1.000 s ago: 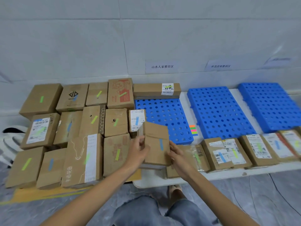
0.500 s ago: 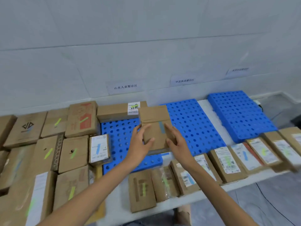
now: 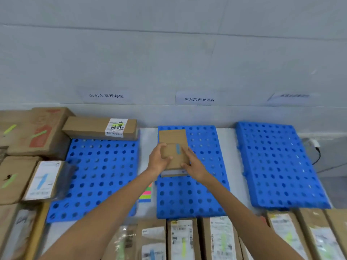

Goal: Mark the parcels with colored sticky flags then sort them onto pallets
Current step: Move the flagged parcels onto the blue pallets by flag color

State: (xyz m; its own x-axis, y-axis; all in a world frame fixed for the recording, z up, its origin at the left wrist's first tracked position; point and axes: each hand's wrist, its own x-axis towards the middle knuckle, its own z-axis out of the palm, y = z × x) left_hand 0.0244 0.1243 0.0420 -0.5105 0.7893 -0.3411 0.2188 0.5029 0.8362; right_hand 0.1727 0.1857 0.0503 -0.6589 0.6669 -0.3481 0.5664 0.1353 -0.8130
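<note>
I hold a flat brown cardboard parcel (image 3: 173,142) with a blue sticky flag (image 3: 178,148) on top, over the far left part of the middle blue pallet (image 3: 189,196). My left hand (image 3: 158,161) grips its left edge, thumb on top. My right hand (image 3: 194,167) grips its right near corner. Whether the parcel touches the pallet I cannot tell. The left blue pallet (image 3: 97,175) carries a long brown box (image 3: 88,127) with a white label at its far edge. The right blue pallet (image 3: 277,166) has no parcels on it.
Flagged boxes (image 3: 35,132) crowd the left side, one white-labelled parcel (image 3: 42,182) with a blue flag overlapping the left pallet. A row of labelled parcels (image 3: 219,239) lines the near table edge. A pad of coloured flags (image 3: 146,194) lies between the left and middle pallets. Paper signs (image 3: 199,99) hang on the wall.
Both hands have carried the blue-flagged parcel from the left box pile rightward and away from me, across the left pallet to the far left of the middle pallet. The view has turned right.
</note>
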